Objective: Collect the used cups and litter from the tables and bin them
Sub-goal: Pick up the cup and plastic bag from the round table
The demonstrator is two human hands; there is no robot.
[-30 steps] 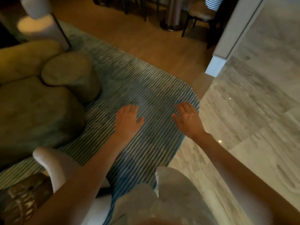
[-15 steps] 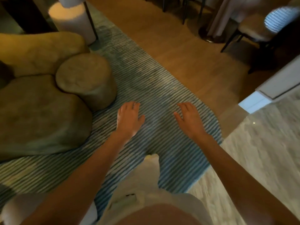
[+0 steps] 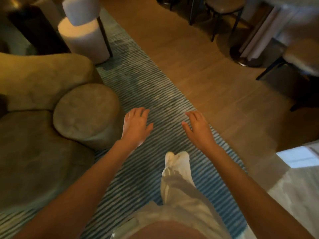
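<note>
Two empty hands: left hand [image 3: 136, 125]; right hand [image 3: 196, 127]

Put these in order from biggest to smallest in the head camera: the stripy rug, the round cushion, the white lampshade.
1. Stripy rug, by far the biggest as it looks.
2. Round cushion.
3. White lampshade, smallest as seen, but it is cut off at the top edge and stands farther away, so its place below the cushion is unsure.

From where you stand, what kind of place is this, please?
Probably a hotel lounge or cafe: a rounded olive upholstered sofa on a blue striped rug, a white cylindrical side table, and round padded dining chairs on wooden flooring.
</note>
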